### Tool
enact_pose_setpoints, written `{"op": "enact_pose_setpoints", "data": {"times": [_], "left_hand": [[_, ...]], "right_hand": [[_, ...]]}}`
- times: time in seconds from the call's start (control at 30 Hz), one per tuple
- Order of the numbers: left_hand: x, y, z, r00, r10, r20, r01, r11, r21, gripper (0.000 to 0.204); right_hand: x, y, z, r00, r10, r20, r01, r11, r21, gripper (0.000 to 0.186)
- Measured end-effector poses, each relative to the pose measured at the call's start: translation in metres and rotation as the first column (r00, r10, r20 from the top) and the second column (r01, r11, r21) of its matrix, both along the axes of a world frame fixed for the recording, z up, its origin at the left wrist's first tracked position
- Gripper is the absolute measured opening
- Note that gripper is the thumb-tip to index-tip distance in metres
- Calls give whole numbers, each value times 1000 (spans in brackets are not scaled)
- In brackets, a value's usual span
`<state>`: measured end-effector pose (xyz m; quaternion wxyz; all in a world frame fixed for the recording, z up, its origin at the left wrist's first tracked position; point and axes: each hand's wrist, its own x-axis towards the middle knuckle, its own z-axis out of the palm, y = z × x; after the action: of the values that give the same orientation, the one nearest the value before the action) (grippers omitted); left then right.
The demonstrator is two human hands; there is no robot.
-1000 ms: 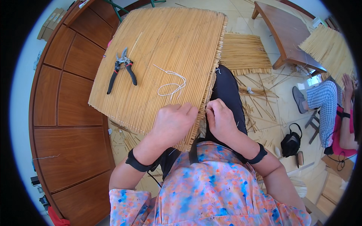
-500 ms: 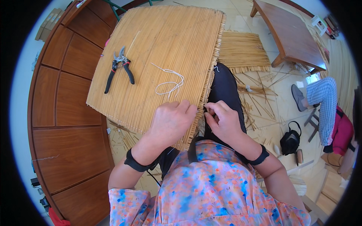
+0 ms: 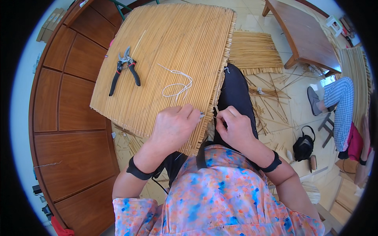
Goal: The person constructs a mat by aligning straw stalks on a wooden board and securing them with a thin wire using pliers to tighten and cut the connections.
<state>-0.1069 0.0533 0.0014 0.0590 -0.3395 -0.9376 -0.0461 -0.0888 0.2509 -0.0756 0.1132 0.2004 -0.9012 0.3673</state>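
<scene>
A large mat of straw-coloured rods (image 3: 165, 35) lies across my lap, bearing black-handled pruning shears (image 3: 125, 70) and a loose white cord (image 3: 177, 84). My left hand (image 3: 177, 126) is closed at the mat's right edge, with a small silvery tip (image 3: 201, 115) showing at its fingers; what it grips is too small to name. Just right of it, over my dark trouser leg (image 3: 234, 92), my right hand (image 3: 234, 126) pinches something thin at the edge, perhaps a strand.
A wooden cabinet (image 3: 78, 157) runs along the left. Beyond my leg lie another rod mat (image 3: 256, 51), scattered sticks (image 3: 271, 114) and a black bag (image 3: 303, 145). A low wooden table (image 3: 299, 39) stands upper right. A co-worker's checked leg (image 3: 338, 110) is at right.
My left hand has shifted left, and a silvery tip now shows at its fingertips. My right hand has edged rightward. At right, the co-worker's mat and hands have moved.
</scene>
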Motion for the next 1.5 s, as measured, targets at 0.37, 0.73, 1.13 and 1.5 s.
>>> {"op": "enact_pose_setpoints", "data": {"times": [0.37,0.73,1.13,1.5], "left_hand": [[2,1,1,1000,-15,0,15,1000,9,18],[4,0,-2,999,-47,-8,47,999,16,19],[4,0,-6,998,-56,7,56,998,42,19],[6,-3,-2,998,-64,8,64,998,29,18]], "right_hand": [[0,-5,-2,970,135,-203,-142,990,-17,20],[-1,-10,10,968,74,-238,-88,995,-47,16],[-2,-9,-5,997,-34,-71,21,983,-180,14],[3,-8,6,992,52,-117,-68,988,-139,19]]}}
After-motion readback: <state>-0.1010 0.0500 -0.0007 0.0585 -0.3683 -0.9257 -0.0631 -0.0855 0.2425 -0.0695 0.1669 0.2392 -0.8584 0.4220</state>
